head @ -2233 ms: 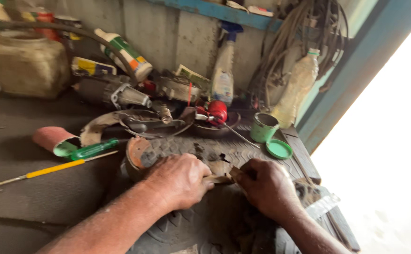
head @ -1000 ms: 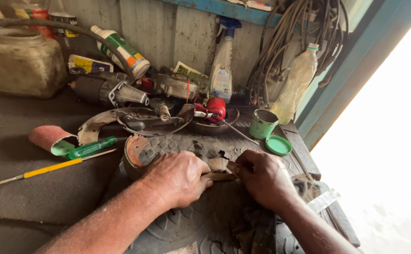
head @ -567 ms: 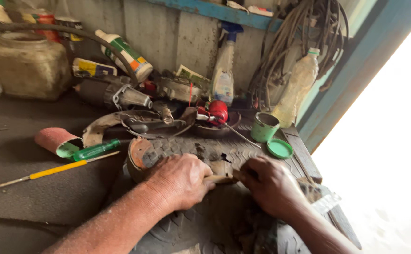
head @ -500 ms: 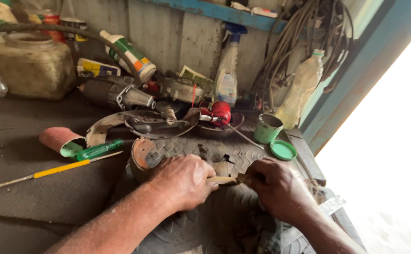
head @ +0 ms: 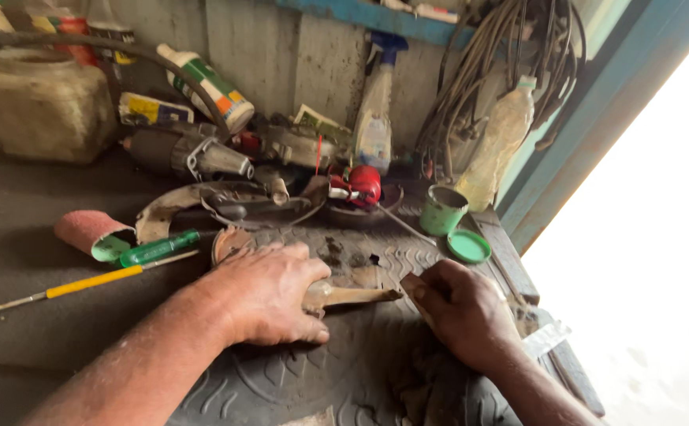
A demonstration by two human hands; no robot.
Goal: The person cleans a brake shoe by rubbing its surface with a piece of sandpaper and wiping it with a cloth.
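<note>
A dark rubber tyre [head: 337,371] with wavy tread lies flat on the workbench before me. My left hand [head: 270,292] rests palm down on it and pins a tan wooden-handled tool [head: 352,296] whose tip points right. My right hand [head: 463,308] sits on the tyre just right of that tip, fingers curled around a small brown block at its top edge. Dark scuffed patches mark the tread above the tool.
Behind the tyre lie a green-handled screwdriver [head: 159,248], a yellow-handled screwdriver [head: 84,282], a pink sanding roll [head: 92,231], a green tin [head: 443,209] with its lid [head: 469,246], a spray bottle [head: 374,118], a grinder [head: 187,154], a plastic jug [head: 41,106], hanging cables [head: 510,55]. The bench edge is at right.
My hands have drawn slightly apart; the wooden-handled tool now shows between them, where before they were close together over it.
</note>
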